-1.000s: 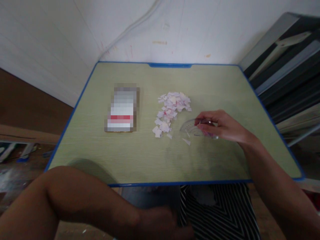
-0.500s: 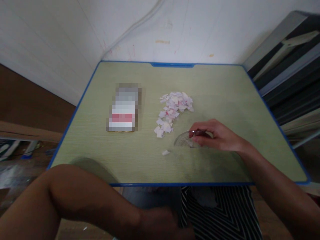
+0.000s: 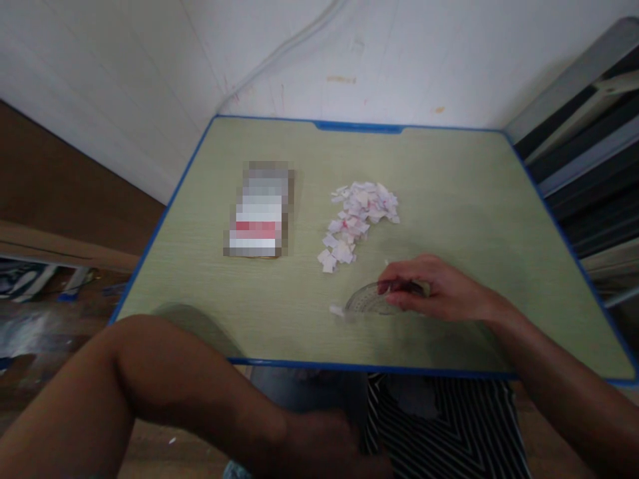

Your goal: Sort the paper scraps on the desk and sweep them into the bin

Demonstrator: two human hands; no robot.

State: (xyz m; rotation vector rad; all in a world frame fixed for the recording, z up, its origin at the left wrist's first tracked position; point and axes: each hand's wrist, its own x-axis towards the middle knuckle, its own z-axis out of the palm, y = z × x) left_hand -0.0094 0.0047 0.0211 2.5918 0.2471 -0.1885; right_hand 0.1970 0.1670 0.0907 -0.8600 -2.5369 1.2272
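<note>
My right hand (image 3: 434,287) is closed on a clear, half-round protractor (image 3: 365,301), held low over the table's near half. A dark reddish patch shows between the fingers; what it is I cannot make out. At the protractor's left tip lies a small white paper scrap (image 3: 336,311), and whether they touch is unclear. Beyond the hand a heap of torn paper pieces (image 3: 357,213) spreads over the tabletop, white with some pink. My left hand (image 3: 332,439) is below the table's near edge, over my lap, dark and blurred, its fingers not distinct.
The pale green table (image 3: 449,179) has a blue rim. On its left side lies a pixelated rectangular item (image 3: 258,209) with a red band. A white wall with a cable (image 3: 284,50) stands behind. Dark folded frames (image 3: 594,133) lean at the right.
My right hand has brought the protractor closer to the table's near edge, its tip now right by the loose scrap. The view has shifted slightly, while the paper heap lies unchanged.
</note>
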